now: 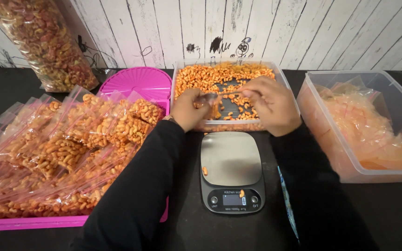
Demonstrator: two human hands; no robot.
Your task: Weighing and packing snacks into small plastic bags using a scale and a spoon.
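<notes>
My left hand [189, 109] and my right hand [271, 104] meet over the near edge of a clear tub [282, 76] that holds orange curved snack pieces [201, 76]. Between them they hold a small clear plastic bag [210, 100] by its mouth, with the left fingers closed on it and the right fingers pinching its other side. Just below the hands, a steel kitchen scale [231, 160] lies on the black table, with one loose snack piece [204, 170] on its plate and another on its display panel.
A pink tray [33, 223] at left is heaped with several filled snack bags [70, 148]. A pink lid [138, 81] lies behind it. A big clear sack of snacks [43, 42] leans on the white plank wall. A clear tub of empty bags [364, 125] stands at right.
</notes>
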